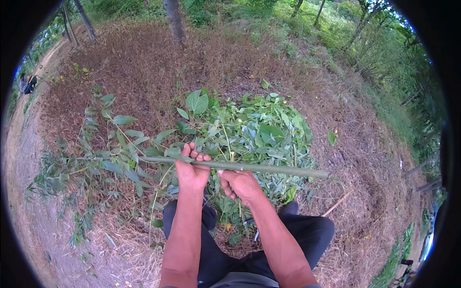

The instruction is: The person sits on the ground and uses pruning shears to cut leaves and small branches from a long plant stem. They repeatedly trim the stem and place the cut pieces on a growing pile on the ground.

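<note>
My left hand [192, 169] is turned palm up, with its fingers curled around a long green branch [277, 169]. The branch lies almost level across the view. Its bare, thick end points right, while leafy side shoots [124, 133] spread from its left part. Just right of my left hand, my right hand [241, 185] touches the underside of the branch with the thumb, its fingers bent. Whether a thin stem is pinched in those fingers is hidden. Beneath and beyond the branch lies a heap of cut green leaves [266, 126].
My bent knees [309, 234] flank the near side of the heap. A wooden stick [336, 203] lies on dry grass at right. A partly hidden metal object [256, 235] sits between my legs. Tree trunks [174, 21] stand beyond. A person [28, 84] is far left beside a dirt path [27, 126].
</note>
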A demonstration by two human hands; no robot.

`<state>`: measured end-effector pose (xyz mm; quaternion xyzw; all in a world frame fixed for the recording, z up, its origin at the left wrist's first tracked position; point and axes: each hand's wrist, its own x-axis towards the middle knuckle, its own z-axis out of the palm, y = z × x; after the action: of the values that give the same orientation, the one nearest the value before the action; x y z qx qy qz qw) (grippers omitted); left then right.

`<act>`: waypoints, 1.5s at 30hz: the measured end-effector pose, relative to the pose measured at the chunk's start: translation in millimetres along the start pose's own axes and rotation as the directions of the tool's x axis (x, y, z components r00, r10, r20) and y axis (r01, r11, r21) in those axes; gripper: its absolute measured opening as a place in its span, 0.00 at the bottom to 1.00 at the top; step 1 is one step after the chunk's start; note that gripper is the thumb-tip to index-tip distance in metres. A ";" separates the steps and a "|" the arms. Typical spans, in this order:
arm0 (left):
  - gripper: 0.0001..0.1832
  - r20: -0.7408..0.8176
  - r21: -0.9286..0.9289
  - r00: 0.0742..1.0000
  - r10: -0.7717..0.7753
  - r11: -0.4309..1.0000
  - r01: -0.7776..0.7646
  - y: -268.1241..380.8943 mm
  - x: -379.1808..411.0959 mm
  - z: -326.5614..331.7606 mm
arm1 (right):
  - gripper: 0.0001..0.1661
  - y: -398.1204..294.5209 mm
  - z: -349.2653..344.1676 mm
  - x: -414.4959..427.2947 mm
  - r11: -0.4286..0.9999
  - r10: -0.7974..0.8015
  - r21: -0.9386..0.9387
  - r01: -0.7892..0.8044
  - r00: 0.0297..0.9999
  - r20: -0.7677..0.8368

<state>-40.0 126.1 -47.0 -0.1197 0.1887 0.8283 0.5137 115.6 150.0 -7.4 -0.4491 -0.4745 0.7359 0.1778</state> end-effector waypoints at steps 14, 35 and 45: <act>0.11 0.106 -0.095 0.994 0.002 0.995 0.008 -1.7 4.7 -4.5 | 0.12 -2.1 8.0 -1.5 1.000 0.014 0.019 -0.013 1.000 -0.019; 0.09 0.056 -0.009 0.993 0.099 0.995 -0.099 0.2 11.7 3.2 | 0.13 6.0 -123.5 -96.1 0.953 -0.090 0.203 0.224 0.852 -0.516; 0.19 -0.115 0.019 0.990 0.083 0.996 -0.082 -12.9 12.6 -2.7 | 0.10 -25.7 -133.2 -127.5 0.864 -0.317 0.051 0.500 0.621 -0.717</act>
<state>-34.0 140.3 -56.8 -0.1559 0.2289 0.8391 0.4682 290.0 146.5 57.9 -0.5422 -0.3690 0.5078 0.5586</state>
